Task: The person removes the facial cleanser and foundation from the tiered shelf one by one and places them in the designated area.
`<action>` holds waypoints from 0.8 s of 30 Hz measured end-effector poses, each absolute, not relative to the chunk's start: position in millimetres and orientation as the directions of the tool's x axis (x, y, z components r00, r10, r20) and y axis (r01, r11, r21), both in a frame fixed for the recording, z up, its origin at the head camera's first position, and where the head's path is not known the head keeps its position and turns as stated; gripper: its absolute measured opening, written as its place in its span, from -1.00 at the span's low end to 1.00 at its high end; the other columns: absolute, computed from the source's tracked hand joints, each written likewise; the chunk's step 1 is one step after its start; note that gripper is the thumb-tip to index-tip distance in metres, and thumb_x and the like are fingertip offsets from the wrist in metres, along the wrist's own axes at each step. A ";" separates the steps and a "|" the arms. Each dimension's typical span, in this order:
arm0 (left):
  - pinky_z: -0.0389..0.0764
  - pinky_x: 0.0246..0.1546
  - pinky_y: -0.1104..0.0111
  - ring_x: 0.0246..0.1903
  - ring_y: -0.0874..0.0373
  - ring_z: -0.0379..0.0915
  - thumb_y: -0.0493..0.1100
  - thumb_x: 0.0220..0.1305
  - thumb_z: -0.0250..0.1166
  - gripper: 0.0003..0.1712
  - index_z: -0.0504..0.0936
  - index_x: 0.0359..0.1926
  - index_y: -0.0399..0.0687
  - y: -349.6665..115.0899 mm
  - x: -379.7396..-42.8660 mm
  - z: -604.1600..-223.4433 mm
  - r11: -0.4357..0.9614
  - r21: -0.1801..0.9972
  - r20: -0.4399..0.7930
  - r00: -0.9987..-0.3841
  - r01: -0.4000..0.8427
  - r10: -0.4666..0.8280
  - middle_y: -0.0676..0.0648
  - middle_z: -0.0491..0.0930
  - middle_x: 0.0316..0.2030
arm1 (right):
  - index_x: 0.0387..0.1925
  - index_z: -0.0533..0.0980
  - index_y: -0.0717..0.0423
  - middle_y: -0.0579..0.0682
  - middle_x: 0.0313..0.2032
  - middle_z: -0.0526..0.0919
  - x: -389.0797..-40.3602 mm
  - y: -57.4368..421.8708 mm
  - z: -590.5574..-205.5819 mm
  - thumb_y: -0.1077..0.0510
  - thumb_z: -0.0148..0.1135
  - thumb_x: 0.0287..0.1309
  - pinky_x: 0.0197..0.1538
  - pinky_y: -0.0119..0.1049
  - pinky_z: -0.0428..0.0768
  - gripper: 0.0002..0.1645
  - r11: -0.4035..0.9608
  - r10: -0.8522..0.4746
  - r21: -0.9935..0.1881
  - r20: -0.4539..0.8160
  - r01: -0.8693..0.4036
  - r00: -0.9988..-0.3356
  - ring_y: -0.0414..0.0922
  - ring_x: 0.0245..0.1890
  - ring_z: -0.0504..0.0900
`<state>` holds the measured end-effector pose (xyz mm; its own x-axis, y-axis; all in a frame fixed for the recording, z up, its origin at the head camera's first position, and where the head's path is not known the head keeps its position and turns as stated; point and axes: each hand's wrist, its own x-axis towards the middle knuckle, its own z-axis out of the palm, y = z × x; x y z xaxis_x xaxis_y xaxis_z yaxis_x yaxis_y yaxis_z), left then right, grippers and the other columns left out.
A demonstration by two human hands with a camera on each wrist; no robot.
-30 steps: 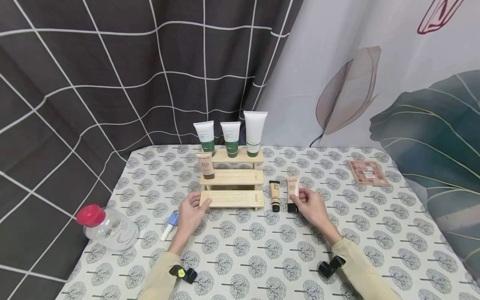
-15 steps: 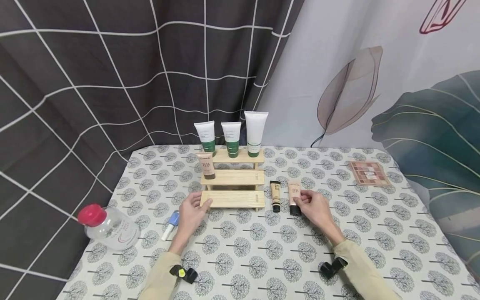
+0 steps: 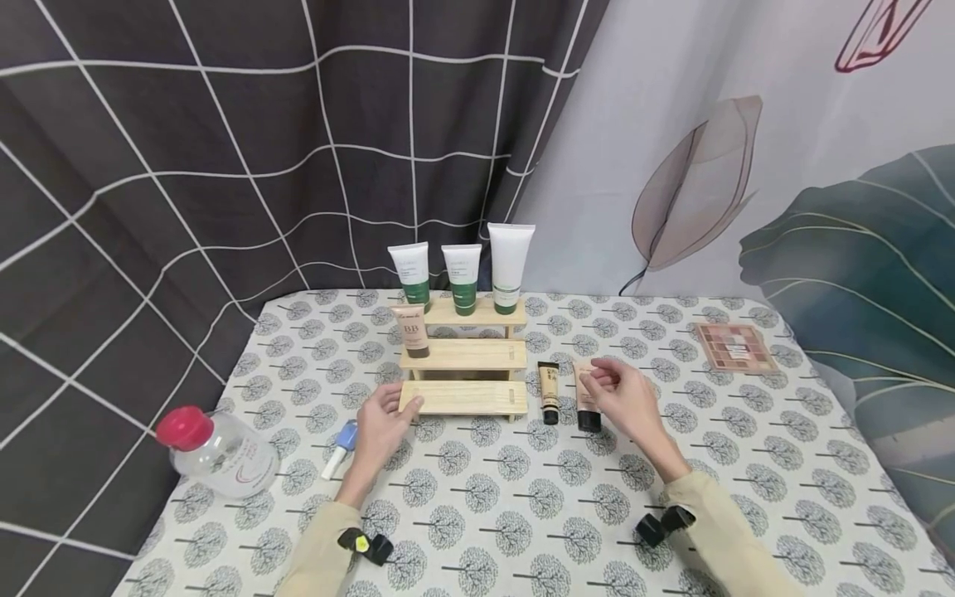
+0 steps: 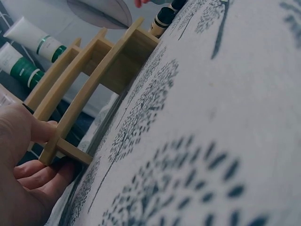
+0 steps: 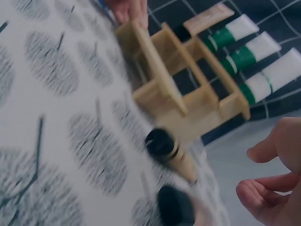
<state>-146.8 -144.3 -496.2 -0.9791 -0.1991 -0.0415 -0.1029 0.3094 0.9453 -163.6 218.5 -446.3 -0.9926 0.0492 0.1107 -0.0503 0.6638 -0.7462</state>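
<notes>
My left hand [image 3: 382, 423] grips the left end of the lowest step of a three-tier wooden display shelf [image 3: 464, 396]. In the left wrist view its thumb lies on top, with its fingers [image 4: 44, 176] beneath the board. My right hand [image 3: 621, 400] hovers over the upper part of a pink BB cream tube [image 3: 586, 402] lying to the right of the shelf. Thumb and fingers stand apart with nothing between them in the right wrist view, where the tube's black cap [image 5: 175, 205] shows. Between shelf and BB tube lies a smaller gold tube [image 3: 549, 388] with a black cap.
On the top tier stand three white-and-green tubes [image 3: 463, 278]; another BB cream tube [image 3: 414, 330] stands on the middle tier. At left are a clear bottle [image 3: 231, 460] with a red cap and a small blue-and-white item [image 3: 341, 446]. An eyeshadow palette [image 3: 737, 348] lies far right.
My right hand has let go of the pink BB cream tube and lifted slightly; the tube now lies tilted a little differently, its cap nearer me. My left hand keeps its grip on the shelf.
</notes>
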 end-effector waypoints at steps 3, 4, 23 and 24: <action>0.71 0.15 0.17 0.07 -0.15 0.63 -0.21 0.23 0.44 -0.41 0.49 0.23 -0.31 -144.3 -146.9 -495.8 0.308 0.946 -0.040 -0.978 -0.103 -0.202 -0.35 0.63 0.11 | 0.14 0.52 0.40 0.29 -0.13 0.72 -166.5 209.0 -435.2 0.18 0.34 0.26 -0.21 -0.62 0.65 -0.50 0.642 0.032 -0.764 0.120 -0.072 -0.992 0.07 -0.20 0.73; 0.71 0.15 0.17 0.07 -0.15 0.63 -0.22 0.23 0.44 -0.41 0.49 0.24 -0.31 -144.2 -146.9 -495.7 0.308 0.946 -0.040 -0.978 -0.102 -0.203 -0.35 0.63 0.11 | 0.13 0.53 0.40 0.28 -0.13 0.72 -167.6 205.5 -432.0 0.18 0.34 0.26 -0.21 -0.63 0.64 -0.51 0.637 0.027 -0.767 0.124 -0.078 -0.992 0.06 -0.19 0.73; 0.69 0.17 0.14 0.09 -0.17 0.62 -0.23 0.24 0.43 -0.40 0.47 0.25 -0.34 -142.9 -146.0 -493.9 0.308 0.945 -0.043 -0.978 -0.106 -0.206 -0.36 0.62 0.12 | 0.11 0.51 0.40 0.28 -0.07 0.71 -198.4 120.2 -389.6 0.27 0.35 0.22 0.07 -0.17 0.76 -0.54 0.463 -0.117 -0.851 0.219 -0.248 -0.969 0.11 -0.08 0.71; 0.69 0.18 0.13 0.09 -0.18 0.61 -0.23 0.24 0.42 -0.41 0.47 0.25 -0.34 -142.8 -146.0 -494.0 0.307 0.946 -0.043 -0.978 -0.106 -0.206 -0.36 0.62 0.13 | 0.12 0.51 0.40 0.29 -0.07 0.70 -199.6 115.1 -387.2 0.28 0.34 0.22 0.09 -0.17 0.76 -0.54 0.449 -0.128 -0.858 0.213 -0.248 -0.969 0.11 -0.07 0.70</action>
<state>-146.0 -142.8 -494.0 -0.9776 -0.2061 -0.0431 -0.1065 0.3071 0.9457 -199.6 115.1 -387.2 -0.9686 -0.1282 0.2131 -0.2483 0.4495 -0.8581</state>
